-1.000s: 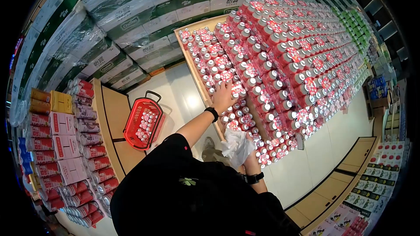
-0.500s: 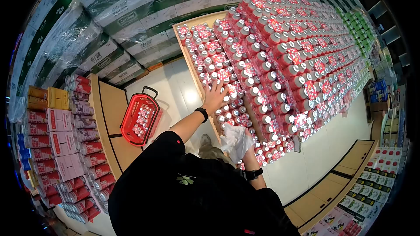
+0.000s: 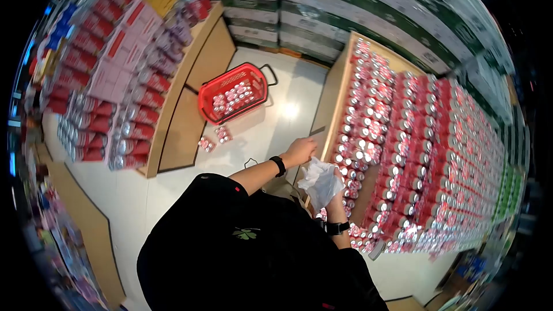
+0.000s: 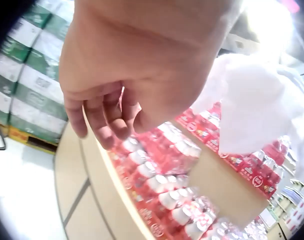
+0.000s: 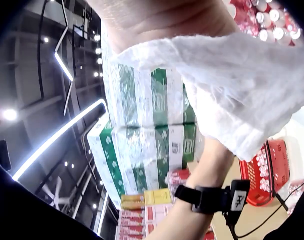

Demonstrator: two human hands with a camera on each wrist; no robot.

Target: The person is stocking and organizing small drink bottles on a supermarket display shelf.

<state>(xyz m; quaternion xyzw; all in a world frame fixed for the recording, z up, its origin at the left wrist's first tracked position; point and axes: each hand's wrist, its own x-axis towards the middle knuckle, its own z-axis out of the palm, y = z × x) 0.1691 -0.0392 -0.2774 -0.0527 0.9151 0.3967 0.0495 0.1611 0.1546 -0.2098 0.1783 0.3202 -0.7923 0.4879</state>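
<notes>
My left hand [image 3: 301,151] is beside the wooden edge of a display stand, its fingers loosely curled and holding nothing. In the left wrist view, that hand's fingers [image 4: 112,117] hang above packs of small red bottles [image 4: 184,197] with pale caps. A crumpled white cloth [image 3: 320,181] is gripped in my right hand [image 3: 336,200], which is close to the left one at the stand's near side. Most of the right hand's fingers are hidden behind the cloth. Rows of red bottles [image 3: 423,155] rise in steps on the stand.
A red basket [image 3: 206,103] with several bottle packs inside stands on the floor, two small packs [image 3: 223,133] beside it. At left, a low wooden stand [image 3: 193,98] bears cans and cartons. Wrapped green-and-white boxes [image 3: 250,8] are stacked behind.
The head view has turned toward the basket side, so the bottle stand now appears farther right. My left hand has come off the bottles and back toward the cloth. The right hand keeps the cloth.
</notes>
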